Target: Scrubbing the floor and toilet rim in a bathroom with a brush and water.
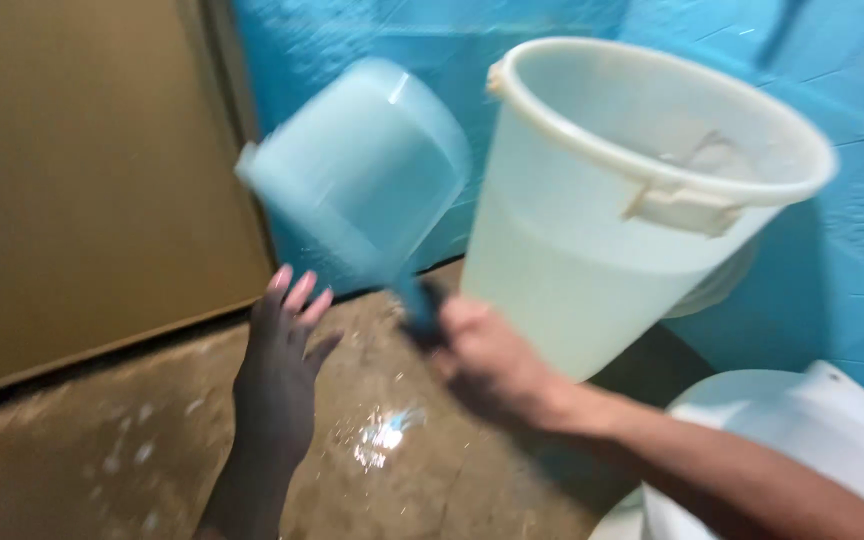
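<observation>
A blue scoop (357, 165) is gripped by its handle in the right hand (487, 365), beside a white bucket (632, 200). The left hand (277, 370) is held open, empty, over wet floor (382, 440).

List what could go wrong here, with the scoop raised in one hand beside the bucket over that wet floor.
1. The floor shows a wet patch; a slip looks possible.
2. The right hand grips the blue scoop only by its handle end, and the scoop is blurred with motion, so it might slip free or knock the white bucket.
3. The left hand is open and holds nothing, so nothing steadies the scoop.
</observation>
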